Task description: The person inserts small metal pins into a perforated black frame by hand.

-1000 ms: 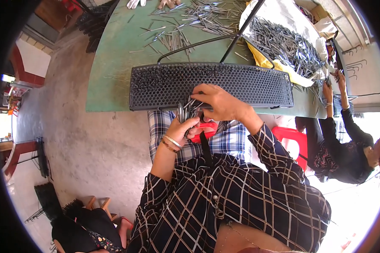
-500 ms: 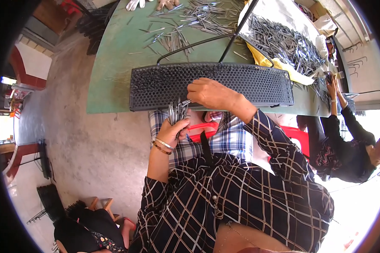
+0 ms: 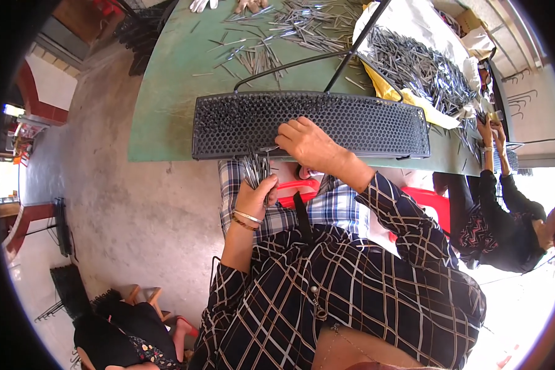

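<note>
My left hand (image 3: pixel 257 196) is closed around an upright bundle of thin metal strips (image 3: pixel 254 166), just below the table's near edge. Above and right of it, my right hand (image 3: pixel 308 143) is pinched, with the end of one metal strip (image 3: pixel 267 148) at its fingertips beside the bundle's tops. Its fingers hide where they grip. Behind both hands lies a long black perforated metal panel (image 3: pixel 376 128) along the table's edge, with bent black rods rising from its far side. Dark bits crowd the holes on its left part; what they are is too small to tell.
Loose metal strips (image 3: pixel 308 24) lie scattered on the green table (image 3: pixel 166 105). A large heap of strips (image 3: pixel 422 65) fills an opened white and yellow sack at the right. Gloves (image 3: pixel 251 6) lie at the far edge. Another person (image 3: pixel 499 216) works at right; one more sits lower left.
My left hand has shifted slightly right and the bundle now stands closer to my right fingertips. My right hand stays almost in place. The co-worker's hands at right have moved a little.
</note>
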The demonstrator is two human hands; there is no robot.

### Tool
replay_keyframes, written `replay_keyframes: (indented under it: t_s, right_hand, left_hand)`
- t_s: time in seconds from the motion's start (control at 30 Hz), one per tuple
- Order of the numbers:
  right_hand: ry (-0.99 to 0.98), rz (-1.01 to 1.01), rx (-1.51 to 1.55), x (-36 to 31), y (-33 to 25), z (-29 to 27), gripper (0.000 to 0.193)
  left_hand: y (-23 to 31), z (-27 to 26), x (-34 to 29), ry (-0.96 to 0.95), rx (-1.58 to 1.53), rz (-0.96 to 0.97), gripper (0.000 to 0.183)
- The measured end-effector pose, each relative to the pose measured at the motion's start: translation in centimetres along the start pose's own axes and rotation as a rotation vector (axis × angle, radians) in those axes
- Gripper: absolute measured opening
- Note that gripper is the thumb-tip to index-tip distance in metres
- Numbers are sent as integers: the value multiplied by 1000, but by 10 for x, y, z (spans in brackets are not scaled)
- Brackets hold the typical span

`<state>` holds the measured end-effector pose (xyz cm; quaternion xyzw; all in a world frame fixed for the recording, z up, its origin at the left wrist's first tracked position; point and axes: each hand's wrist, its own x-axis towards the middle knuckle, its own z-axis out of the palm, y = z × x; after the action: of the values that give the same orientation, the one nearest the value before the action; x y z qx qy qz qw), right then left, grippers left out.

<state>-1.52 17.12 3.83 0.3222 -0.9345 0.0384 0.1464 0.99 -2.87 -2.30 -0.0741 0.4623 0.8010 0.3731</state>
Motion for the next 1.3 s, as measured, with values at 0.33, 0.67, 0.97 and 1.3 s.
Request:
replay_keyframes:
  t_s: [0.33, 0.67, 0.97, 1.3]
  right_hand:
    - [79, 634, 947, -4, -44, -8, 13]
    - [63, 933, 1223, -18, -54, 0, 22]
    - [110, 914, 964, -10, -47, -8, 26]
    - [263, 1071, 1469, -18, -30, -6, 17]
  left_hand:
    - [-17, 9, 9, 100, -64, 167, 21]
    - [-17, 16, 9, 44, 3, 121, 22]
    - [-7, 20, 1, 47, 36, 103, 19]
    - [-6, 19, 7, 44, 2, 92, 22]
